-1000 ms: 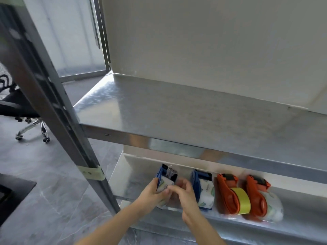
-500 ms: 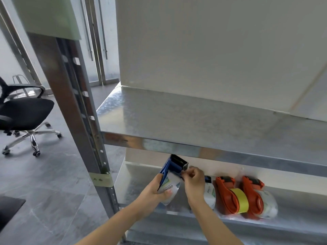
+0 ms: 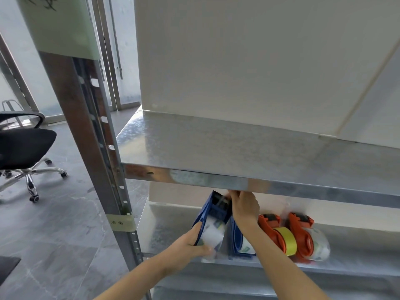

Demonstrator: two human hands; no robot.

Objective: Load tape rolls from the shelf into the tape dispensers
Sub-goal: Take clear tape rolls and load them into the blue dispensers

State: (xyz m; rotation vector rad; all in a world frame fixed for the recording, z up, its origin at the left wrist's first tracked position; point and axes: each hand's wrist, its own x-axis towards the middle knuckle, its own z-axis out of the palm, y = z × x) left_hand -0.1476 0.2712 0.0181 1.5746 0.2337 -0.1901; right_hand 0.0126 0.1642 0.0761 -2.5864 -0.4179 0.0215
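Observation:
My left hand (image 3: 187, 245) grips a blue tape dispenser (image 3: 213, 213) by its lower end, where a clear tape roll (image 3: 213, 236) with green print sits in it. The dispenser is tilted, its black cutter head up near the upper shelf's front edge. My right hand (image 3: 245, 205) pinches at that cutter head, apparently on the tape end. On the lower shelf (image 3: 357, 245) stand a second blue dispenser (image 3: 239, 243), partly behind my right forearm, an orange dispenser with yellow tape (image 3: 278, 233), and another orange dispenser with clear tape (image 3: 309, 241).
The bare metal upper shelf (image 3: 238, 148) overhangs my hands, with a white wall panel (image 3: 238, 61) behind it. The rack's steel upright (image 3: 95, 137) stands to the left. A black office chair (image 3: 23, 148) is on the grey floor at far left.
Both hands have lifted the blue dispenser off the lower shelf and tilted it upward. My right hand moved from the roll up to the cutter head. The view has tilted up and moved closer.

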